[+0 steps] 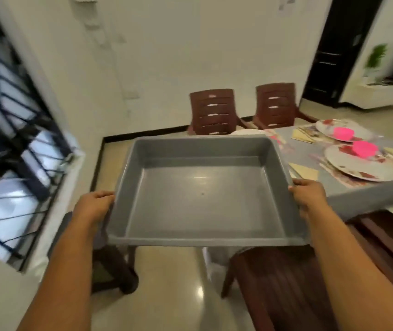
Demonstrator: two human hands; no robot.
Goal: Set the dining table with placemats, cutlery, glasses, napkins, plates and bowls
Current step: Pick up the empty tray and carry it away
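Note:
I carry an empty grey plastic tray in the air in front of me. My left hand grips its left rim and my right hand grips its right rim. To the right stands the grey dining table. On it lie two floral plates, each with a pink bowl on top. Beige napkins and patterned placemats lie beside and under the plates. A third white plate peeks out behind the tray's far edge.
Two brown slatted chairs stand at the far side of the table. A dark wooden chair sits below the tray on the right, a stool on the left. A barred window fills the left wall.

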